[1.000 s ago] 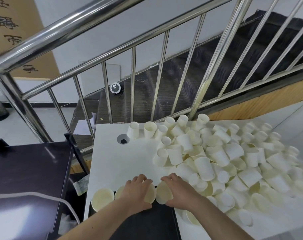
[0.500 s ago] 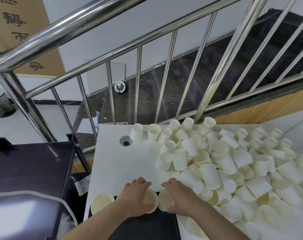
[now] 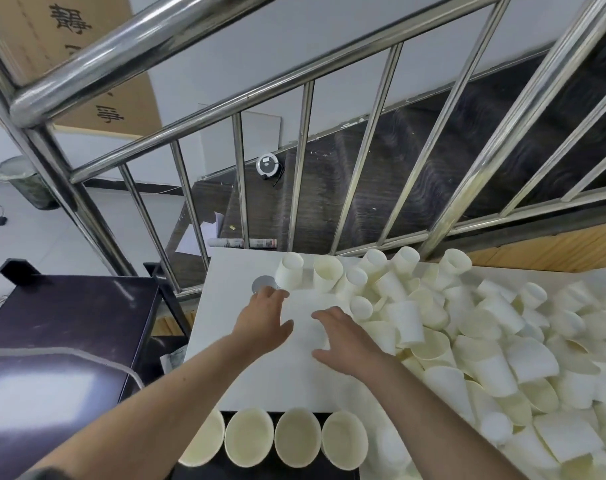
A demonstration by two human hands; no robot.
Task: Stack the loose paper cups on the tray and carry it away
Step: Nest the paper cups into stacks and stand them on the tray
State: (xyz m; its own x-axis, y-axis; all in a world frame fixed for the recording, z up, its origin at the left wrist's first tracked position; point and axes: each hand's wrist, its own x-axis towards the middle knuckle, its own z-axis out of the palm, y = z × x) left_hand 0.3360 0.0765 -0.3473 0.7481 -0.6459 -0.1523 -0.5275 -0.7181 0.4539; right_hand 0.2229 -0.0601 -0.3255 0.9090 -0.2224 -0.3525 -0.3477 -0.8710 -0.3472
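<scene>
Cups (image 3: 403, 322) lie just beside right hand (image 3: 343, 337).

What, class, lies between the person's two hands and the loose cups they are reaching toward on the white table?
Nothing visible. Bare white table lies under both hands. The left hand has the upright cup just beyond its fingertips; the right hand is at the edge of the cup pile, its nearest cups beside its fingers.

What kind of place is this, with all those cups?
Probably an indoor landing or hall beside a staircase, used as a makeshift work spot. A steel stair railing runs above the white table, dark steps descend behind it, and a heap of loose paper cups covers the table.
</scene>
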